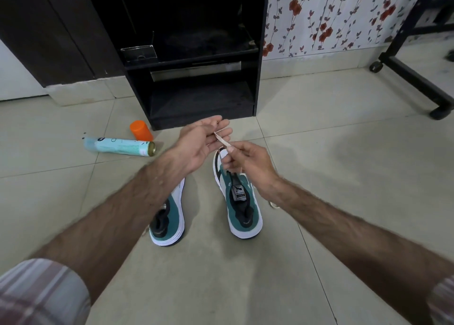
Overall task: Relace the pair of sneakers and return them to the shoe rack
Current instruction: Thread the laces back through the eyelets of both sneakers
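Two teal, white and black sneakers stand side by side on the tiled floor, toes pointing away from me. The left sneaker (172, 216) is partly hidden under my left forearm. The right sneaker (242, 209) shows its tongue label and open throat. A pale shoelace (223, 140) stretches taut between my two hands above the right sneaker's toe. My left hand (204, 140) is palm up with the lace end at its fingers. My right hand (245, 161) pinches the lace between thumb and forefinger. A dark shoe rack (196, 64) stands just beyond, its lower shelves bare.
A light blue spray can (118, 146) lies on its side to the left, with its orange cap (141, 130) standing beside it. A black wheeled frame (415, 78) stands at the right. Floral wallpaper covers the wall behind, and a dark cabinet sits at the far left.
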